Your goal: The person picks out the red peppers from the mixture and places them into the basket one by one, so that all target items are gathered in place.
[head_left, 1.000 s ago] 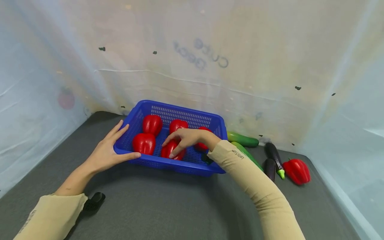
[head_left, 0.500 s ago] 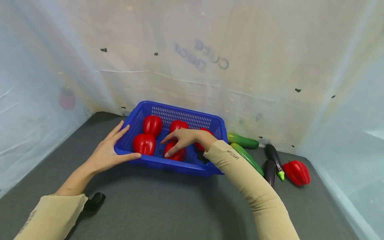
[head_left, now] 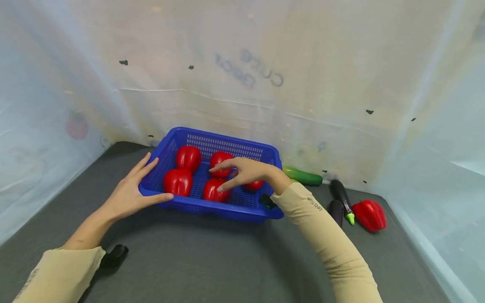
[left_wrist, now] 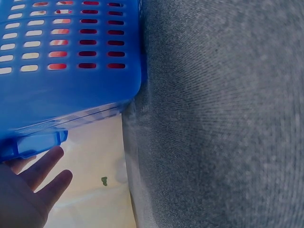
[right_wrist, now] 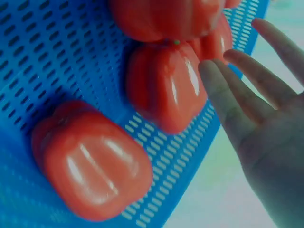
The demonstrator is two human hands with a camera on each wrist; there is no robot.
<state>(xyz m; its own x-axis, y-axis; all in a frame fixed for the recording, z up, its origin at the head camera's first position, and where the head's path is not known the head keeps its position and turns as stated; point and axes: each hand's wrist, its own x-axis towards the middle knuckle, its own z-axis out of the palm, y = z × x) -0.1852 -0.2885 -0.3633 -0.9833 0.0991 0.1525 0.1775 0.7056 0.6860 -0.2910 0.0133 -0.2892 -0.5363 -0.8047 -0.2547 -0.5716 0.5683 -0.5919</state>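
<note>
A blue perforated basket [head_left: 231, 210] holds several red bell peppers [head_left: 177, 182]. At its left end my left hand [head_left: 123, 195] rests with fingers spread, the thumb lying along the near rim. The left wrist view shows straight fingertips [left_wrist: 52, 185] by the corner of the rim. Above the basket hovers my right hand [head_left: 250, 170], fingers extended, nothing held. Nearest beneath it is the front middle pepper [head_left: 214, 190]. In the right wrist view the peppers lie apart from my palm; whether a fingertip touches one I cannot tell. My hand partly hides the rightmost pepper [head_left: 253, 186].
Right of the basket lie a green cucumber-like vegetable [head_left: 307, 176], two dark eggplants [head_left: 341, 194] and another red bell pepper [head_left: 369, 215]. A second green one is mostly hidden by my right sleeve [head_left: 322, 227]. A plastic sheet wall [head_left: 333, 84] rises behind the grey table [head_left: 212, 261].
My right hand has lifted off the front middle pepper, which sits slightly farther right than at first. The left hand stays at the basket. The head view has shifted slightly.
</note>
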